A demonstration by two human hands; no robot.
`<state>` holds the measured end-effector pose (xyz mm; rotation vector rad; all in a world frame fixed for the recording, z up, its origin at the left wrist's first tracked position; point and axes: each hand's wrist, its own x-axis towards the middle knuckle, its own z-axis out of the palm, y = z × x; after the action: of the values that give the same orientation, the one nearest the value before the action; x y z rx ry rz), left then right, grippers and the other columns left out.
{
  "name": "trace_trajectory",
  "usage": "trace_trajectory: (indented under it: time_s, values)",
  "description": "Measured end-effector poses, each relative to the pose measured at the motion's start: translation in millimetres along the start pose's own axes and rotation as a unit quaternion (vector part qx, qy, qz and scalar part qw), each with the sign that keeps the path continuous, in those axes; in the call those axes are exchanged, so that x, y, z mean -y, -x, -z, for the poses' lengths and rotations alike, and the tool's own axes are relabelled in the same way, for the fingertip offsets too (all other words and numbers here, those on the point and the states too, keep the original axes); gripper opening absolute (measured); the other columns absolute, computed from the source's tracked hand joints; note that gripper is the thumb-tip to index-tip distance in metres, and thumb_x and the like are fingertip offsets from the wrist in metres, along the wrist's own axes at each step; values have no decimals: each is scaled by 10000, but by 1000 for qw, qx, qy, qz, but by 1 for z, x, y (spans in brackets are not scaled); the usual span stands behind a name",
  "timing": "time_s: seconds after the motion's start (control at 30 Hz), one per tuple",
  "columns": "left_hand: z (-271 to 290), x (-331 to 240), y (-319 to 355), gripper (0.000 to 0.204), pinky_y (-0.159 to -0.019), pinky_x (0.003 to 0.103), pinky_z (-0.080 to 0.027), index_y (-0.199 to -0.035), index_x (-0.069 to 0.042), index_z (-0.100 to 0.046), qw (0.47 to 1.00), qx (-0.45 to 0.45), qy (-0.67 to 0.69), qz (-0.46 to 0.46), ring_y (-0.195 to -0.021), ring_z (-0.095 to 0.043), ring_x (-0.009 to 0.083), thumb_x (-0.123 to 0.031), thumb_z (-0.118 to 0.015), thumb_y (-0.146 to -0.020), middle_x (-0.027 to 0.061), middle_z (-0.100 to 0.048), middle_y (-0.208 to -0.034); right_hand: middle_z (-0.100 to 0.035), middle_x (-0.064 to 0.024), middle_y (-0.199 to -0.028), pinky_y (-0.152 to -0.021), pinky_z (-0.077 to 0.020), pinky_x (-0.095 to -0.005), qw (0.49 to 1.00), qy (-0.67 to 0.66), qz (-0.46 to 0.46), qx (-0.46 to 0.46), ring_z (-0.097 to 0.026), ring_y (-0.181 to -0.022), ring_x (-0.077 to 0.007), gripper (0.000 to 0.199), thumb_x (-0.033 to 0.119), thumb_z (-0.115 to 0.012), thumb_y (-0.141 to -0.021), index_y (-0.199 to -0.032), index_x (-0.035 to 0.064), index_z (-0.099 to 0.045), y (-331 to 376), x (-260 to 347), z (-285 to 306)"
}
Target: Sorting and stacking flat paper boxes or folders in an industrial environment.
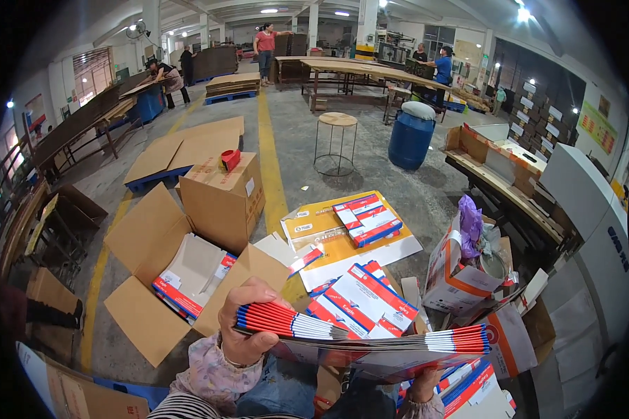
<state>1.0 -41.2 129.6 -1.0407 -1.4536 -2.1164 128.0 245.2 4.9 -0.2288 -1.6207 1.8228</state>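
Observation:
I hold a long stack of flat folded cartons (398,353) in red, white and blue, edges up, across my lap. My left hand (248,325) grips the stack's left end, thumb on the near side and fingers over the far side. Under the right part is my right hand (425,385), its fingers partly hidden by the cartons. Just beyond the stack lie more flat cartons (363,302) in a loose pile. To the left stands an open cardboard box (143,241) with similar cartons (206,276) laid inside. More flat cartons show below my right hand.
A closed cardboard box (220,195) bears a red tape dispenser (230,160). Ahead, a yellow cardboard sheet (307,227) carries another carton pile (367,219). A waste box (444,272) with a purple bag stands right. Beyond are a stool (337,120), a blue barrel (410,140) and several people.

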Motion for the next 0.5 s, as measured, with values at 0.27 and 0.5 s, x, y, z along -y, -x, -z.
trace_trajectory:
  time_s: [0.27, 0.5]
  values:
    - [-2, 3, -2, 519, -698, 321, -514, -1065, -11, -476, 1000, -5, -5, -1, -777, -586, 224, -325, -738, -747, 148, -549, -869, -547, -147, -1164, -850, -463, -342, 999, 44, -7, -7, -553, -1004, -214, 966, 758, -521, -679, -1214, -46, -472, -8, 10, -7]
    - [-2, 2, 0, 512, -699, 330, -526, -1066, -13, -474, 1000, -4, 2, -7, -785, -581, 218, -314, -740, -748, 147, -541, -878, -549, -153, -1151, -814, -467, -332, 999, 38, 14, -5, -558, -988, -203, 937, 727, -540, -705, -1207, -61, -470, -7, 12, -9]
